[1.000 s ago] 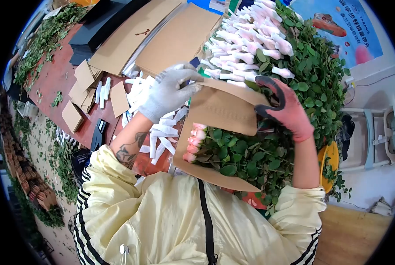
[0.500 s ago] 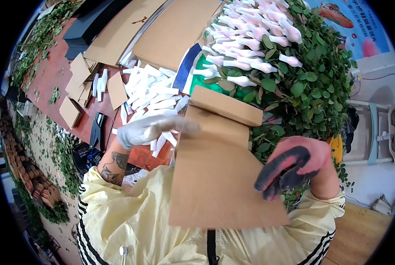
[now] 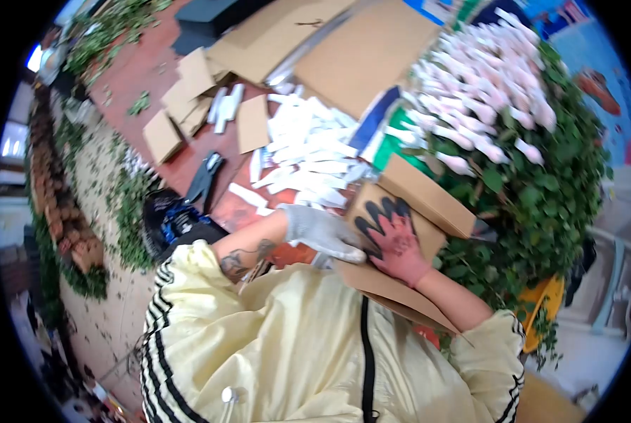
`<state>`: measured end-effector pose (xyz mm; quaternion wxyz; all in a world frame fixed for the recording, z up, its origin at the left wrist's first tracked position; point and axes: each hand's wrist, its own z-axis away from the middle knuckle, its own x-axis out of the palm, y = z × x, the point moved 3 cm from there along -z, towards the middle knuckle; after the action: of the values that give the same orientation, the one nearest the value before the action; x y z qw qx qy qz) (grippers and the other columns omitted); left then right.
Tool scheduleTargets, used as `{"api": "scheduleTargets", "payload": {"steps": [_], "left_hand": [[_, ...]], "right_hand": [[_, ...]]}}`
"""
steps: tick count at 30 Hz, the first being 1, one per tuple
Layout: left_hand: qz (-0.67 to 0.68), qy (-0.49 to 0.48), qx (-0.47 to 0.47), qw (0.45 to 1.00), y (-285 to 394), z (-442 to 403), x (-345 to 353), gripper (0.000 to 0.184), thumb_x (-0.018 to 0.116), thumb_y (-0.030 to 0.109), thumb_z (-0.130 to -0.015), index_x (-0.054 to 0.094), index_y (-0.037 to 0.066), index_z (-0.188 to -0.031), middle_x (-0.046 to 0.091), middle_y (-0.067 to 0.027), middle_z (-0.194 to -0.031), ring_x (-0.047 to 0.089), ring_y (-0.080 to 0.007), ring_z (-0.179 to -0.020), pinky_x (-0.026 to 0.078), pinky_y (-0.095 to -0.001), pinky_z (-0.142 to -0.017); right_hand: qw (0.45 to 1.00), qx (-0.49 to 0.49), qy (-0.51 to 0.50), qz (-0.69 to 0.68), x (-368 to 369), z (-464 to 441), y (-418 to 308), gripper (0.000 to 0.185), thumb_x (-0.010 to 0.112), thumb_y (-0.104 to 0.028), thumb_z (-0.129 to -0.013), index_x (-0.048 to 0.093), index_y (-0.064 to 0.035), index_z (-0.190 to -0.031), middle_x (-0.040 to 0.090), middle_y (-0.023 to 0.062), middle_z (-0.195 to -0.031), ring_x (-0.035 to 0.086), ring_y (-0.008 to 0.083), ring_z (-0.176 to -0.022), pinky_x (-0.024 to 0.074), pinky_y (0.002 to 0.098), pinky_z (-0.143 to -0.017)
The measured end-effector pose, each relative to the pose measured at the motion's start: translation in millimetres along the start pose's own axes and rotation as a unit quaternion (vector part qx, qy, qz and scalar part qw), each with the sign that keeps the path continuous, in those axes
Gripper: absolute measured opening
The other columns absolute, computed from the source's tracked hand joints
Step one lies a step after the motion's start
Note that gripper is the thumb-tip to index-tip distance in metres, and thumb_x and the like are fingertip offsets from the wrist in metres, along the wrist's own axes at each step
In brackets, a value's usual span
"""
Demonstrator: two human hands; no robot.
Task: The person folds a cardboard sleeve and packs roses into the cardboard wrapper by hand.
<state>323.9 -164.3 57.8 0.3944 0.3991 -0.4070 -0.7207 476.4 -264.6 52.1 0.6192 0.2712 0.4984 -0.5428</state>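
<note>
Brown cardboard lies in front of me, with one folded flap at its far end and another at its near edge. My right hand, in a pink and black glove, presses on the cardboard with its fingers spread. Beside it, my left hand, in a pale grey glove, rests at the cardboard's left edge, its fingers stretched out and slightly blurred. Green leaves show to the right of the cardboard. No pink blooms are visible under it; the cardboard and hands cover that spot.
White foam sleeves are heaped on the red table. Beyond lie large cardboard sheets. Sleeved flowers with leafy stems are piled at the right. A black stapler-like tool and small cardboard pieces lie left.
The near cardboard panel has been folded back from my lap. My right hand has moved onto the cardboard and spread its fingers; my left hand has come close to it. The view has shifted.
</note>
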Motion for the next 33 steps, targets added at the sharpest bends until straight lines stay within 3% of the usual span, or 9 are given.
{"api": "scheduleTargets", "payload": {"steps": [6, 7, 9, 13, 19, 23, 25, 28, 33], "left_hand": [[0.079, 0.114, 0.070, 0.988, 8.0, 25.5, -10.4, 0.063, 0.041, 0.056, -0.092, 0.058, 0.000, -0.116, 0.061, -0.0185, -0.114, 0.058, -0.0311, -0.104, 0.044, -0.0391, -0.091], [0.061, 0.212, -0.066, 0.973, 9.6, 41.8, -24.1, 0.048, 0.051, 0.043, -0.089, 0.060, 0.003, -0.114, 0.062, -0.0175, -0.110, 0.060, -0.0274, -0.101, 0.045, -0.0367, -0.089], [0.232, 0.550, -0.022, 0.802, -26.8, 61.4, -51.1, 0.042, 0.062, 0.032, -0.081, 0.059, 0.011, -0.117, 0.062, -0.0162, -0.101, 0.060, -0.0246, -0.094, 0.046, -0.0332, -0.089], [-0.292, 0.707, -0.371, 0.526, -138.5, 112.5, -82.9, 0.082, 0.069, 0.035, -0.071, 0.035, 0.001, -0.138, 0.053, -0.0215, -0.125, 0.059, -0.0361, -0.106, 0.046, -0.0383, -0.093], [-0.004, 0.628, -0.440, 0.642, -138.1, 139.2, -101.4, 0.087, 0.062, 0.030, -0.065, 0.029, 0.002, -0.140, 0.059, -0.0270, -0.112, 0.059, -0.0399, -0.104, 0.046, -0.0399, -0.090], [-0.093, 0.585, -0.539, 0.599, -132.6, 172.7, -91.6, 0.042, 0.047, 0.025, -0.075, 0.061, 0.006, -0.109, 0.063, -0.0239, -0.105, 0.060, -0.0399, -0.099, 0.047, -0.0449, -0.084], [-0.022, 0.664, -0.413, 0.623, -88.7, 176.9, -78.4, 0.033, 0.048, 0.021, -0.079, 0.063, 0.004, -0.103, 0.068, -0.0173, -0.090, 0.066, -0.0310, -0.082, 0.051, -0.0388, -0.075], [0.302, 0.677, 0.054, 0.669, -31.6, 124.3, -47.8, 0.017, 0.052, 0.010, -0.088, 0.063, 0.002, -0.098, 0.066, -0.0043, -0.090, 0.062, -0.0125, -0.071, 0.048, -0.0225, -0.061], [0.356, 0.235, 0.032, 0.904, 0.0, -5.4, 13.6, 0.036, 0.049, 0.027, -0.097, 0.055, 0.000, -0.121, 0.061, -0.0031, -0.107, 0.054, -0.0100, -0.099, 0.043, -0.0283, -0.088]], "right_hand": [[0.997, -0.005, 0.022, 0.075, 2.8, -5.1, -6.4, 0.060, 0.064, -0.045, -0.076, 0.049, -0.0207, -0.129, 0.037, 0.0148, -0.136, 0.032, 0.0385, -0.129, 0.0166, 0.0592, -0.108], [0.998, 0.009, 0.001, 0.065, 7.2, -6.4, -5.8, 0.062, 0.060, -0.047, -0.077, 0.047, -0.0206, -0.132, 0.032, 0.0152, -0.141, 0.024, 0.0394, -0.133, 0.0115, 0.0595, -0.109], [0.998, 0.025, -0.019, 0.052, 9.8, -8.7, -5.3, 0.065, 0.057, -0.050, -0.079, 0.044, -0.0205, -0.135, 0.028, 0.0157, -0.146, 0.016, 0.0404, -0.136, 0.0064, 0.0599, -0.110], [0.995, 0.049, -0.081, 0.033, 13.2, -4.5, -4.9, 0.063, 0.056, -0.051, -0.079, 0.046, -0.0203, -0.133, 0.036, 0.0181, -0.135, 0.026, 0.0413, -0.130, 0.0108, 0.0593, -0.109], [0.999, 0.032, -0.010, 0.027, 16.5, -0.6, -2.8, 0.062, 0.058, -0.052, -0.078, 0.049, -0.0185, -0.130, 0.039, 0.0180, -0.134, 0.030, 0.0418, -0.128, 0.0146, 0.0594, -0.107], [0.999, 0.028, -0.034, 0.001, 15.9, -1.5, -0.5, 0.066, 0.057, -0.053, -0.079, 0.048, -0.0151, -0.132, 0.038, 0.0178, -0.136, 0.032, 0.0439, -0.127, 0.0159, 0.0605, -0.107], [0.998, 0.041, -0.051, -0.004, 19.9, -1.9, 1.6, 0.068, 0.056, -0.054, -0.079, 0.046, -0.0131, -0.132, 0.037, 0.0179, -0.137, 0.032, 0.0440, -0.127, 0.0153, 0.0603, -0.107], [0.996, 0.034, -0.081, -0.018, 20.2, 0.0, -0.1, 0.072, 0.052, -0.058, -0.081, 0.044, -0.0087, -0.133, 0.034, 0.0182, -0.141, 0.028, 0.0440, -0.131, 0.0124, 0.0599, -0.109], [0.974, -0.039, 0.188, -0.124, 30.8, -7.0, 7.9, 0.059, 0.051, -0.043, -0.086, 0.040, -0.0149, -0.137, 0.034, 0.0149, -0.143, 0.031, 0.0330, -0.133, 0.0227, 0.0467, -0.110]]}}
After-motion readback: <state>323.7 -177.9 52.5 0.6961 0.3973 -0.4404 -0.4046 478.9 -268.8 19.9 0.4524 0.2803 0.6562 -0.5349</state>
